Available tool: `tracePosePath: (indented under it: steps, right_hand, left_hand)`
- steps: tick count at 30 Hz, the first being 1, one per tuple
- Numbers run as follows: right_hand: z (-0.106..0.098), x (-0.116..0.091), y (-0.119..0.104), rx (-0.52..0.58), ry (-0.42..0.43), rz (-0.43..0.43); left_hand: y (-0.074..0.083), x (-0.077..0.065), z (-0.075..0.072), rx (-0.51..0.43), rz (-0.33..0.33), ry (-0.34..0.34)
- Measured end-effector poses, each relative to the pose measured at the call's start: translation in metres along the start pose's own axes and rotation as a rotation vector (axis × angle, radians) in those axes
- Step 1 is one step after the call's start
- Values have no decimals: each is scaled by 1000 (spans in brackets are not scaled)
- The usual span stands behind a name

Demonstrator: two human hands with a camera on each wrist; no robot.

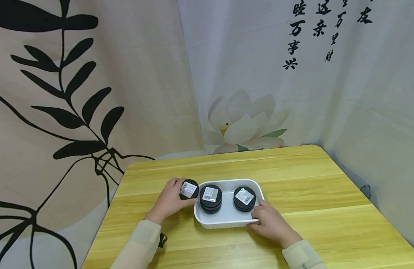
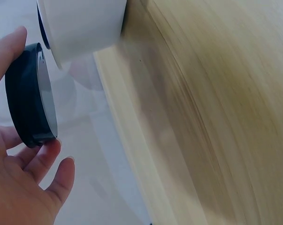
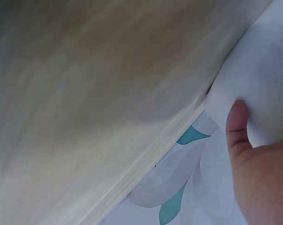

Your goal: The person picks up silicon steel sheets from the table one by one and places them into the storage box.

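Note:
My left hand pinches a flat round black tin just outside the left end of a white plastic tray. The tin carries a white barcode label; in the left wrist view the same tin stands on edge between thumb and fingers, its pale other face showing. Inside the tray, a stack of similar black tins sits at the left and another stack at the right, labels up. My right hand grips the tray's front right corner, its thumb against the outer wall.
The tray stands on a wood-grain table. Behind it hang cloth backdrops, one with black leaf shapes, another with a printed lotus. A small black object shows at the left sleeve.

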State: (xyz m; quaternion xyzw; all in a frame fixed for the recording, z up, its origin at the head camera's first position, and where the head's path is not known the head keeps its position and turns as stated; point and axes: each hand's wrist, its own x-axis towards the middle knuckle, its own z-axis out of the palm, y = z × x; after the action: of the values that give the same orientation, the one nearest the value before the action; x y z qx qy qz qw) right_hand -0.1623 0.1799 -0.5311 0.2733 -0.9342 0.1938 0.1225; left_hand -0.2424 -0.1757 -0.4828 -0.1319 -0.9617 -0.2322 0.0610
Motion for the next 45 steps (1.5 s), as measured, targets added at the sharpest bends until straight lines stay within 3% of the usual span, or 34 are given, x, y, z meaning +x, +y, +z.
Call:
tracePosePath:
  steps: [17, 27, 45]
  right_hand:
    - [0, 0, 0, 2, 41, -36]
    - [-1, 0, 0, 0, 4, 0]
    - [0, 0, 0, -6, 20, -11]
  left_hand:
    - [15, 4, 6, -3, 33, -33]
    - [23, 6, 9, -1, 48, -35]
    - [36, 7, 14, -14, 41, -75]
